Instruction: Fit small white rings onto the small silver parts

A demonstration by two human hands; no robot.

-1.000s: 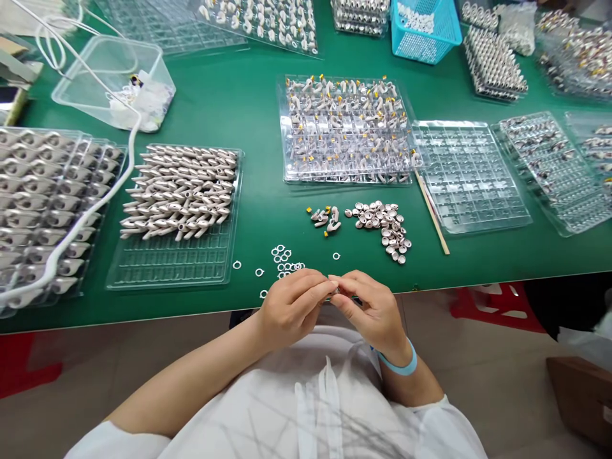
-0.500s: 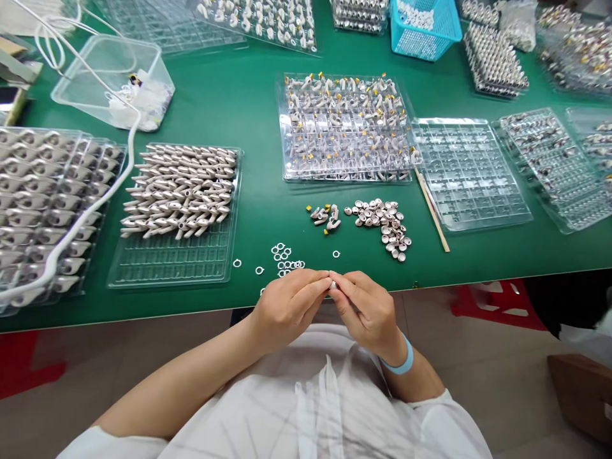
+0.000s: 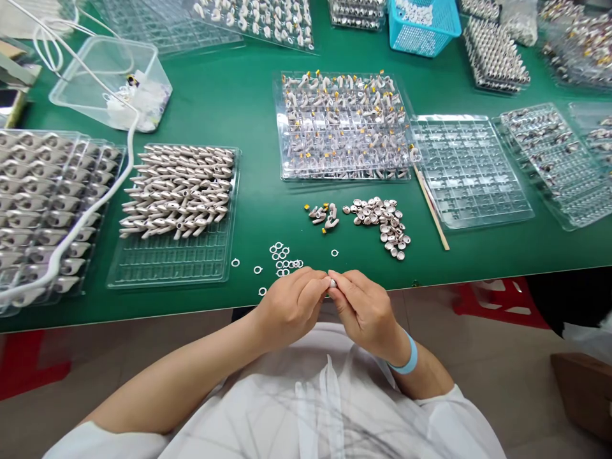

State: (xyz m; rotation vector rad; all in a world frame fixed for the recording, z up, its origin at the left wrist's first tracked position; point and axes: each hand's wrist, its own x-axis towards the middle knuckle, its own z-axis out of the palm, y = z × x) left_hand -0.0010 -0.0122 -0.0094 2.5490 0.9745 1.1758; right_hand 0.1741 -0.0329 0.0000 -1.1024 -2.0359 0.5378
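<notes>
My left hand (image 3: 292, 305) and my right hand (image 3: 366, 309) meet at the table's front edge, both closed, fingertips pinching one small silvery-white part (image 3: 333, 283). Fingers cover most of that part, so its full shape is hidden. Just beyond my hands lie several thin white rings (image 3: 283, 256), with a single ring (image 3: 335, 253) apart from them. Farther up are a few grey curved pieces with yellow tabs (image 3: 323, 215). To their right spreads a pile of small round metal caps (image 3: 382, 220).
A clear tray of curved pieces (image 3: 344, 127) stands behind the caps. Right of it are a thin stick (image 3: 431, 209) and a clear compartment tray (image 3: 473, 172). Leftward, a tray holds metal shells (image 3: 179, 191); a white cable (image 3: 90, 213) crosses another tray. A blue basket (image 3: 421, 38) is at the back.
The two hands stay together on the small part, with slightly shifted fingers; a little more of its pale surface shows. The whole view has moved slightly.
</notes>
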